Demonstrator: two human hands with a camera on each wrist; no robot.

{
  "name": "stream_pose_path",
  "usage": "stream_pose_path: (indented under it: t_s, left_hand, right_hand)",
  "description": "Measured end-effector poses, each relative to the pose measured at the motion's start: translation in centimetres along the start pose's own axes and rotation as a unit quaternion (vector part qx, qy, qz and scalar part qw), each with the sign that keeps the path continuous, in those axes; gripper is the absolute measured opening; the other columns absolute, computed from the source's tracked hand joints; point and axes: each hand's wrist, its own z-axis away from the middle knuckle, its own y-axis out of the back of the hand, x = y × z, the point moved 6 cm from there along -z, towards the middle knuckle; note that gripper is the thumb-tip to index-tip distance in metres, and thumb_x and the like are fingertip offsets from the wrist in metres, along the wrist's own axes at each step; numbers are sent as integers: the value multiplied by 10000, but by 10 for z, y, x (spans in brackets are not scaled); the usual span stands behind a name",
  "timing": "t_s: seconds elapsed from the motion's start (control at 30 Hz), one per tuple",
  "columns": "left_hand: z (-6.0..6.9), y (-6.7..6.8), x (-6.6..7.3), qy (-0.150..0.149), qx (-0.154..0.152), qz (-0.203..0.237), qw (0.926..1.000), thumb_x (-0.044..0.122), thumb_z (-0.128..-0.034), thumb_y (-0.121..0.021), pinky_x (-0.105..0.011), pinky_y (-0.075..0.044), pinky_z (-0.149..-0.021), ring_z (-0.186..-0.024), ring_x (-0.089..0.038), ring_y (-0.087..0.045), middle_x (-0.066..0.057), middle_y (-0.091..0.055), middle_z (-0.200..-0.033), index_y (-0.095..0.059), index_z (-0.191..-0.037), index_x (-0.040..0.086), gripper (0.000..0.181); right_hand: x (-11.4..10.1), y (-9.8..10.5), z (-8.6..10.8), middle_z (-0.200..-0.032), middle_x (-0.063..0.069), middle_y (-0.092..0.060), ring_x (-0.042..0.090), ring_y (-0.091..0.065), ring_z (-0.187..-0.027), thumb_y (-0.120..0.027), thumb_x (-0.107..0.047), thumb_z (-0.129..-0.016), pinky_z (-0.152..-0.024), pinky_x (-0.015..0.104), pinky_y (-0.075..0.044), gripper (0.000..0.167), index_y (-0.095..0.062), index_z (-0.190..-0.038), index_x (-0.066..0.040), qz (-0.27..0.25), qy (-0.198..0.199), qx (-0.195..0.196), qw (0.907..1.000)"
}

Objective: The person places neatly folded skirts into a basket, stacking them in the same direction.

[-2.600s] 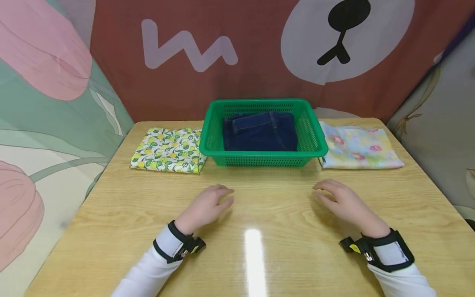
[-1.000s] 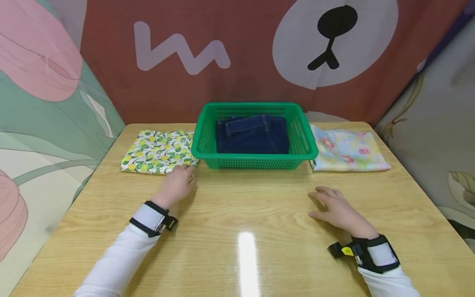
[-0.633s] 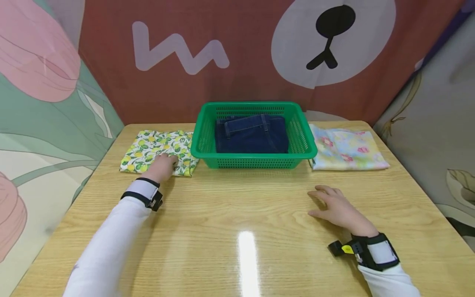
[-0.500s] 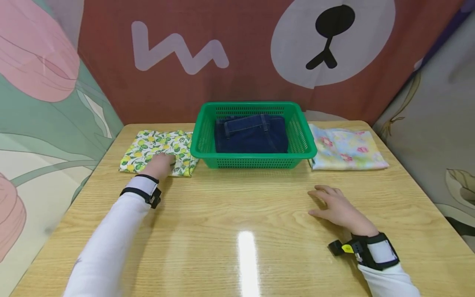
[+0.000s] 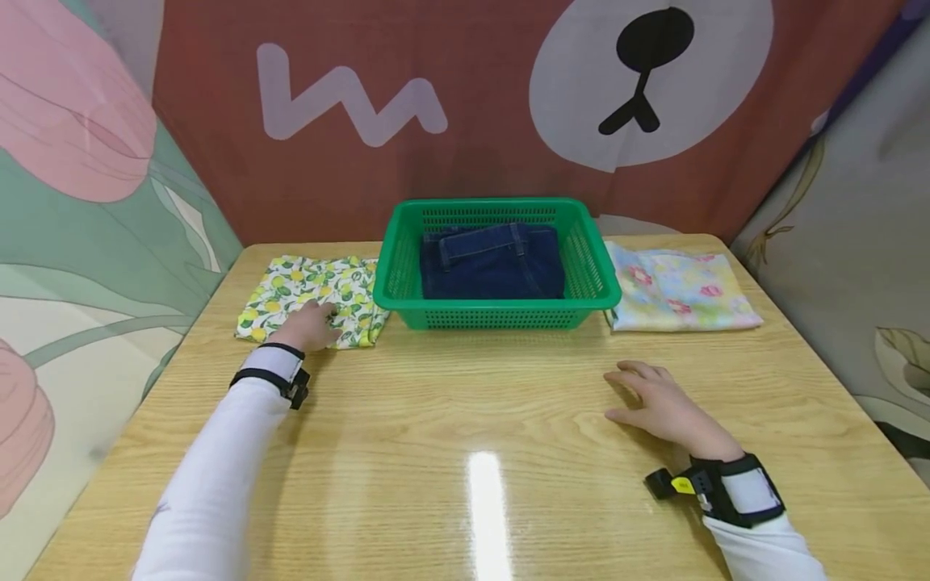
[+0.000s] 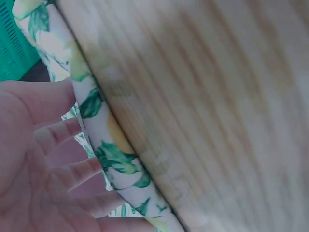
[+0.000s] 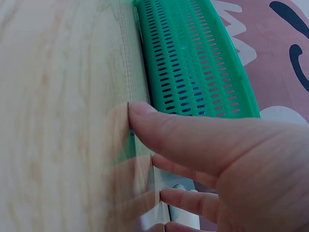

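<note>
Both hands are apart from each other over the wooden table. Nearer us, our right hand is low over bare wood, thumb spread from loosely bent fingers, holding nothing. Reaching further, our left hand rests at the front edge of a folded lemon-print cloth; thumb and fingers are spread, not closed around it, though the wrist view hides the tips.

To handle it well, we should keep the touch light and take all the layers together, so that the fold stays square.

Compared with the earliest frame, our left hand has come from bare wood onto the cloth, which lies about where it did; our right hand has hardly moved.

Farther back, folded jeans sit inside a green basket, between the lemon cloth and a folded pastel cloth.
</note>
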Motion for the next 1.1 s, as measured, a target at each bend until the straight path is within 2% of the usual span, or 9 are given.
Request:
stream_pose_path:
  t_s: [0.17, 0.3, 0.4, 0.5, 0.57, 0.73, 0.9, 1.0, 1.1]
  left_hand:
    - [11, -2, 0, -178, 24, -199, 9996, 236, -988, -478, -543, -461, -852, -1014, -466, -526, -343, -377, -1277, -470, -1297, -13, 396]
    - [22, -2, 1, -299, 167, -533, 9980, 231, -938, -591, -480, -488, -735, -842, -369, -557, -302, -449, -1119, -529, -1148, -44, 352]
    - [32, -2, 0, -231, 205, -481, 9984, 248, -899, -650, -519, -497, -762, -845, -406, -576, -386, -393, -1207, -479, -1258, -64, 505]
    - [41, -3, -3, -182, 125, -334, 9992, 263, -868, -689, -555, -499, -787, -840, -455, -595, -480, -187, -1353, -337, -1413, -31, 712]
    - [47, -3, -3, -219, 25, -293, 9993, 279, -850, -708, -583, -482, -831, -919, -519, -580, -495, -115, -1390, -271, -1459, -2, 801]
    - [63, -10, -1, -255, -376, -516, 9976, 348, -817, -731, -659, -392, -926, -1191, -608, -377, -449, -296, -1367, -274, -1471, 24, 861]
    - [84, -23, 7, -101, -837, -770, 9935, 405, -802, -732, -651, -463, -799, -1084, -645, -419, -497, -220, -1335, -205, -1505, 96, 932]
    - [95, -28, 15, -156, -944, -926, 9911, 405, -806, -727, -555, -512, -713, -925, -519, -525, -489, -275, -1285, -184, -1516, 123, 937]
    - [104, -33, 25, -220, -937, -964, 9907, 370, -811, -729, -457, -512, -626, -777, -367, -529, -461, -343, -1227, -207, -1516, 134, 908]
  right_hand:
    - [1, -1, 0, -1344, 298, -442, 501, -377, -1190, -739, -326, -804, -931, 626, -367, 586, -569, -1268, -11, -16, 32, -25, 10000]
    - [1, -2, 0, -1345, 300, -439, 502, -376, -1190, -738, -325, -806, -931, 629, -367, 588, -566, -1271, -8, -7, 30, -45, 10000]
    - [0, -1, 0, -1348, 299, -437, 502, -376, -1192, -736, -322, -809, -935, 628, -366, 586, -564, -1272, -8, 13, 44, -39, 10000]
    - [0, -1, 0, -1353, 297, -433, 501, -372, -1194, -733, -326, -811, -935, 627, -365, 588, -562, -1275, -9, 13, 39, -44, 10000]
    - [0, 0, 0, -1352, 296, -434, 500, -373, -1192, -734, -330, -810, -933, 626, -364, 589, -563, -1274, -9, 5, 30, -40, 10000]
    - [1, 0, 2, -1346, 298, -436, 503, -375, -1186, -738, -330, -807, -928, 629, -363, 590, -566, -1270, -6, -22, 3, -12, 10000]
    - [1, 0, 1, -1355, 299, -427, 504, -364, -1196, -731, -326, -814, -941, 634, -354, 587, -561, -1276, -7, -22, -19, -37, 10000]
    - [0, 0, 0, -1356, 300, -425, 506, -362, -1198, -730, -329, -815, -941, 638, -351, 587, -560, -1276, -9, -33, -26, -58, 10000]
    - [0, 0, 0, -1351, 304, -428, 511, -363, -1193, -734, -332, -811, -934, 640, -352, 591, -562, -1274, -7, -47, -26, -70, 10000]
